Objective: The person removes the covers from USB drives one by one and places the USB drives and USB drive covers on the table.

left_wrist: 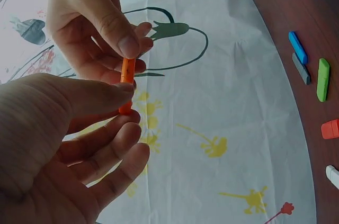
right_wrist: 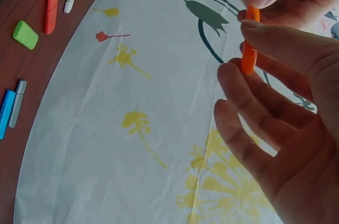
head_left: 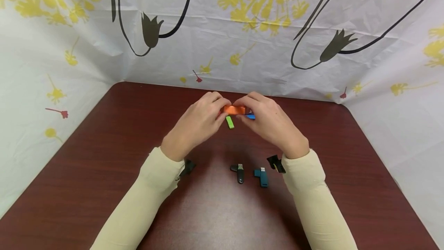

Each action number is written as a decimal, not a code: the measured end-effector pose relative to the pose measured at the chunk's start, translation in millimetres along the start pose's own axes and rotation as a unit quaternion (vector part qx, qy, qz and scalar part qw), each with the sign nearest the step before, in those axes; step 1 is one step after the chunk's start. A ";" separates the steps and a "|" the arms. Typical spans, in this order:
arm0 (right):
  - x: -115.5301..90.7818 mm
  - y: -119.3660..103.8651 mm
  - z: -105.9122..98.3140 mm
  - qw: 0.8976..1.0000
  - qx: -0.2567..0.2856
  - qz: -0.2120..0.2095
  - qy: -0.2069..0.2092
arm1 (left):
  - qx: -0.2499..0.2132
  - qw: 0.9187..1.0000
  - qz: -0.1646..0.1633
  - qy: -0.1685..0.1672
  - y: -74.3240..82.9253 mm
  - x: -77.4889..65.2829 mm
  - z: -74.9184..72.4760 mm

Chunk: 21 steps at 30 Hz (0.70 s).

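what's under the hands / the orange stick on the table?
Below the orange stick, held by the left hand and right hand, lie a green piece and a blue piece. The hands partly cover the blue one.

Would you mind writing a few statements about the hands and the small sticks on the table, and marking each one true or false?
1. Both hands pinch the orange stick between them. True: the left hand and the right hand each hold one end.
2. The orange stick lies flat on the table. False: the wrist views show it held up in the air.
3. A green stick lies on the table below the hands in the head view. True.
4. The black stick and the teal stick lie by the far edge of the table. False: they lie near the person, between the two sleeves.
5. The left hand is empty. False: its thumb and fingers pinch the orange stick.
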State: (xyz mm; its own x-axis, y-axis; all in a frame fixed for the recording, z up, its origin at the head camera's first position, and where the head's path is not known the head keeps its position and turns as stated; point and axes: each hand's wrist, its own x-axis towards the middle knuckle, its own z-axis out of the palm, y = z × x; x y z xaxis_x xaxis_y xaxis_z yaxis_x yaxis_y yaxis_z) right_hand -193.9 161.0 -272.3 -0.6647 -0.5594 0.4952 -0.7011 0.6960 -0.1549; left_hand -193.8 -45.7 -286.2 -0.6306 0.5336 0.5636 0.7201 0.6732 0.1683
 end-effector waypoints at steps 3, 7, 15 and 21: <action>-0.3 0.8 0.5 1.000 -0.006 -0.003 0.012 | 0.002 1.000 0.001 0.002 0.2 0.2 -0.5; -0.4 1.3 -0.4 1.000 -0.008 0.002 0.015 | -0.001 1.000 0.003 0.009 0.4 0.6 -1.3; 0.4 1.8 -2.1 1.000 -0.006 -0.002 0.029 | -0.019 0.998 0.019 0.050 -1.4 0.4 -2.4; -1.3 4.0 -4.6 1.000 -0.007 0.004 0.021 | -0.037 0.997 0.012 0.068 -5.2 0.1 -7.3</action>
State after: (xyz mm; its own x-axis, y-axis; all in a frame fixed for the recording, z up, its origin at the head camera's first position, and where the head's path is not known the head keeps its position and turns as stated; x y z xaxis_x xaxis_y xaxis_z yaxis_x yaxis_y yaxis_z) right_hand -194.7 166.6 -269.7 -0.6584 -0.5342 0.5302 -0.6920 0.7067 -0.1474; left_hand -195.4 -52.9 -281.1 -0.5711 0.4719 0.6717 0.7571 0.6190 0.2089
